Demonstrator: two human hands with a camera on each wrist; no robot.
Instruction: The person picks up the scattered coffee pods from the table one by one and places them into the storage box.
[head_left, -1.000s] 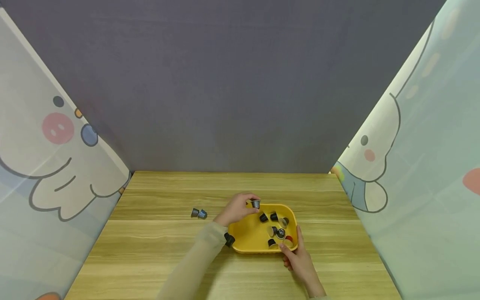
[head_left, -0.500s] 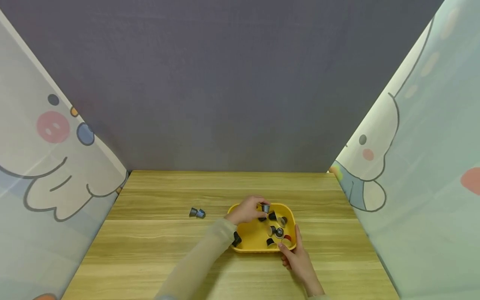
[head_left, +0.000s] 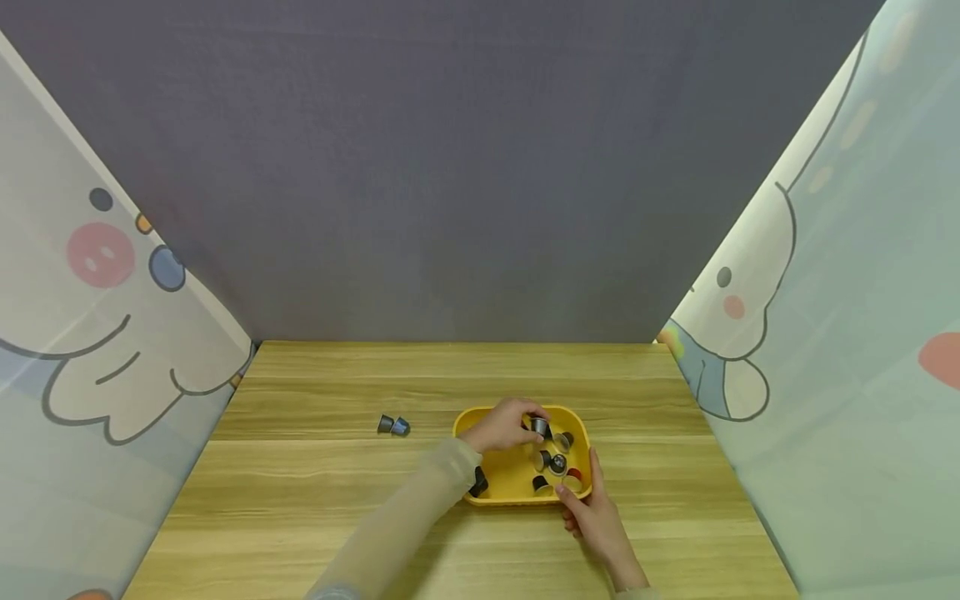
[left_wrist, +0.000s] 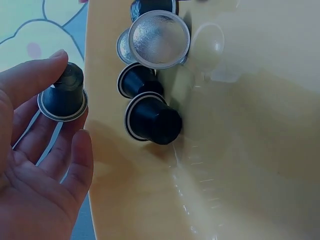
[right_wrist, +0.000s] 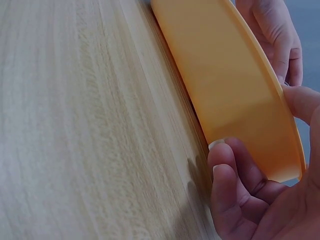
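My left hand (head_left: 504,427) is over the yellow tray (head_left: 510,502) and pinches a dark coffee capsule (head_left: 538,427) between thumb and fingers. In the left wrist view the left hand (left_wrist: 45,175) holds this capsule (left_wrist: 62,97) with its wide rim downward. Several other capsules (head_left: 558,464) lie in the tray's right part, dark ones and one with red. My right hand (head_left: 596,517) grips the tray's near right corner, thumb at the rim. Seen from the right wrist, the right hand (right_wrist: 260,200) has its fingers curled at the tray's outer wall (right_wrist: 230,75).
Two capsules, one dark (head_left: 386,424) and one blue (head_left: 401,427), lie close together on the wooden table (head_left: 315,500) left of the tray. A grey panel (head_left: 465,183) rises behind the table. Cartoon-printed curtains (head_left: 847,317) flank both sides.
My left hand has moved right and slightly toward me, carrying the capsule from the tray's far rim to above its right part. The right hand keeps its hold on the tray.
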